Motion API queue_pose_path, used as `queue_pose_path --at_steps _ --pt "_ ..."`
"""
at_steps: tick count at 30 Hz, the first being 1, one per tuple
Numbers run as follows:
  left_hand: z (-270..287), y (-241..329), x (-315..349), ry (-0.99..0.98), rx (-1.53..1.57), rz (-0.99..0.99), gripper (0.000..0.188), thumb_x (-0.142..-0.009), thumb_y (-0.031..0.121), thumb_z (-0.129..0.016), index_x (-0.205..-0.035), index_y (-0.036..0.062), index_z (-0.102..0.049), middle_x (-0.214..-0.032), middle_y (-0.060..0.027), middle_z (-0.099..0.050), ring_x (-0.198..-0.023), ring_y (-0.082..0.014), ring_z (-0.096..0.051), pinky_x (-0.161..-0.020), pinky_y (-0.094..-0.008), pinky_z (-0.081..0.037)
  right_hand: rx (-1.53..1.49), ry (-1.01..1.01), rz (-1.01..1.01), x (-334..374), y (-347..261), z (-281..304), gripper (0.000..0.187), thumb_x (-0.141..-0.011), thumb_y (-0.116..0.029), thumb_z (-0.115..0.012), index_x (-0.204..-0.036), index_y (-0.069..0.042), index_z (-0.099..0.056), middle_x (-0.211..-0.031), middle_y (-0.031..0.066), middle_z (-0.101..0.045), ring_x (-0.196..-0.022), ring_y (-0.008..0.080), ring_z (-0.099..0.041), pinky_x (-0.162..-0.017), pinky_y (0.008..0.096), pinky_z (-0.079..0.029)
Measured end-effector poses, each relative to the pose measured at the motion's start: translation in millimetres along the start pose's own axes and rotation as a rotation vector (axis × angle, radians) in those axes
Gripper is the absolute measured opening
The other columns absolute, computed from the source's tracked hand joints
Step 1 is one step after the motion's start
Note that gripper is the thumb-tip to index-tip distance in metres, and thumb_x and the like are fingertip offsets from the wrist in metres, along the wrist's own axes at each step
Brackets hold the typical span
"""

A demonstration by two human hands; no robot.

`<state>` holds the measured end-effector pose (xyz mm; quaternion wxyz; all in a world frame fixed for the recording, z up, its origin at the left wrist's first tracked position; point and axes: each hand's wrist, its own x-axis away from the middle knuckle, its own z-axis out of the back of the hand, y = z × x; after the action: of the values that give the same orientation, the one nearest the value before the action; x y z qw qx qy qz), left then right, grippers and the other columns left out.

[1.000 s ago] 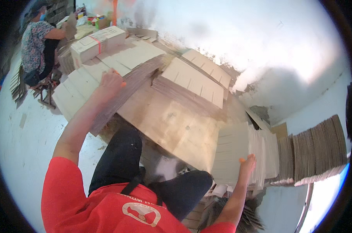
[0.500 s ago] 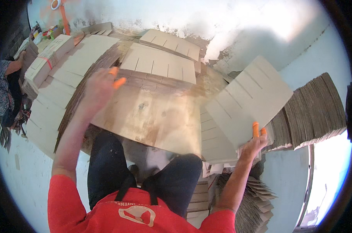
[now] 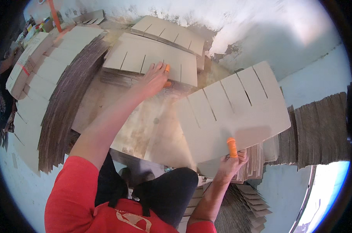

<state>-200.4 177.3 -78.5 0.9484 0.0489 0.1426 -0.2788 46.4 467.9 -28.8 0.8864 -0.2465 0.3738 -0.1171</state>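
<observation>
Sitting at a plywood tabletop [image 3: 135, 128] before a flaking pale wall [image 3: 257, 23]. Gripping the near edge of a slotted cardboard sheet [image 3: 226, 108] with the right hand [image 3: 231, 164], pressing an orange-sheathed thumb [image 3: 232, 147] onto its face, and holding it aslant over the tabletop's right side. Laying the left hand [image 3: 154, 77] on the front edge of a slotted cardboard stack [image 3: 141, 50] farther back, leaving pinch or loose touch impossible to tell. Having, at far left, a long pale carton [image 3: 28, 58] bound with a pink band and hiding its contents, beside overlapping cardboard sheets [image 3: 55, 66].
</observation>
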Motion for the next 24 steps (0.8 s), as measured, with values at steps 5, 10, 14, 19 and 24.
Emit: queue_pose_path --at_steps 5,10,14,19,24 --pt "-22 -5 -17 -0.102 -0.222 -0.159 0.025 -0.076 0.007 -0.063 -0.098 -0.0035 -0.062 -0.105 -0.0179 -0.06 -0.108 -0.0308 -0.052 -0.093 -0.04 -0.043 -0.409 -0.035 -0.226 16 15 -24 0.021 -0.07 0.005 -0.057 -0.089 -0.003 -0.062 -0.082 -0.0007 -0.054 -0.06 0.0111 -0.045 -0.053 0.0245 -0.035" --pt "-22 -14 -21 0.087 -0.072 -0.167 0.015 -0.07 0.003 -0.061 -0.085 0.0006 -0.061 -0.087 -0.015 -0.064 -0.095 -0.0292 -0.057 -0.088 -0.0386 -0.045 -0.707 -0.046 -0.232 9 -14 -54 0.004 -0.086 -0.002 -0.06 -0.083 -0.001 -0.063 -0.057 -0.0041 -0.045 -0.036 0.002 -0.03 -0.032 0.0188 -0.02" --pt "-13 -11 -23 0.145 0.13 -0.132 0.011 -0.071 0.001 -0.059 -0.082 0.0018 -0.059 -0.076 -0.0123 -0.062 -0.087 -0.0285 -0.058 -0.083 -0.039 -0.049 -0.856 -0.037 -0.586 7 -48 -55 0.006 -0.087 -0.001 -0.059 -0.083 0.001 -0.063 -0.052 -0.0046 -0.046 -0.034 0.0018 -0.031 -0.031 0.0189 -0.021" --pt "-10 -9 -19 0.17 0.112 -0.22 0.017 -0.074 0.007 -0.06 -0.09 0.0003 -0.06 -0.1 -0.0109 -0.061 -0.094 -0.0259 -0.057 -0.079 -0.0353 -0.053 -0.776 -0.068 -0.529 6 -62 -56 0.011 -0.09 0.0 -0.055 -0.084 0.003 -0.064 -0.056 -0.0029 -0.049 -0.035 0.0016 -0.033 -0.03 0.0185 -0.022" --pt "8 10 -4 0.21 -0.116 -0.399 0.027 -0.076 0.011 -0.059 -0.099 -0.0025 -0.06 -0.11 -0.0098 -0.054 -0.098 -0.0231 -0.056 -0.079 -0.0311 -0.053 -0.738 -0.044 -0.54 3 -73 -50 0.012 -0.089 0.002 -0.054 -0.089 0.003 -0.065 -0.063 -0.0002 -0.054 -0.039 0.0021 -0.036 -0.03 0.0187 -0.024"
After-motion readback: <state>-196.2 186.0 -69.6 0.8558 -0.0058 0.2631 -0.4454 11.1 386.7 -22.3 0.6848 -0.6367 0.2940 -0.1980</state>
